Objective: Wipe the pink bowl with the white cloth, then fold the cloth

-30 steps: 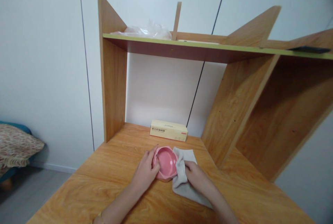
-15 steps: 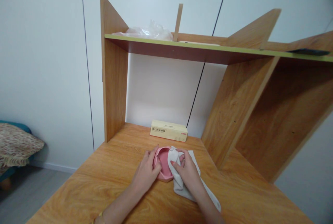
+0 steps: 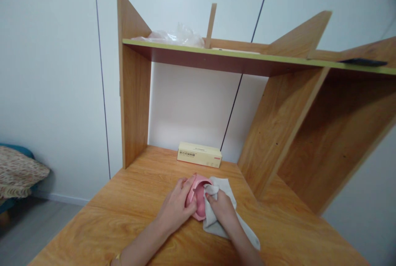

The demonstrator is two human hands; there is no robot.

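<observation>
A pink bowl stands tilted on its edge on the wooden desk, its opening turned to the right. My left hand grips its left rim and back. My right hand is closed on a grey cloth and presses a bunch of it into the bowl's inside. The rest of the cloth trails over the desk under my right forearm.
A cream-coloured box lies at the back of the desk against the wall. A wooden shelf unit rises above it, with a clear plastic bag on top and a dark flat object at the right. A patterned cushion sits low at the far left.
The bowl went from lying nearly flat to tilted up on its edge. My right hand moved left with the cloth, from beside the bowl into its inside.
</observation>
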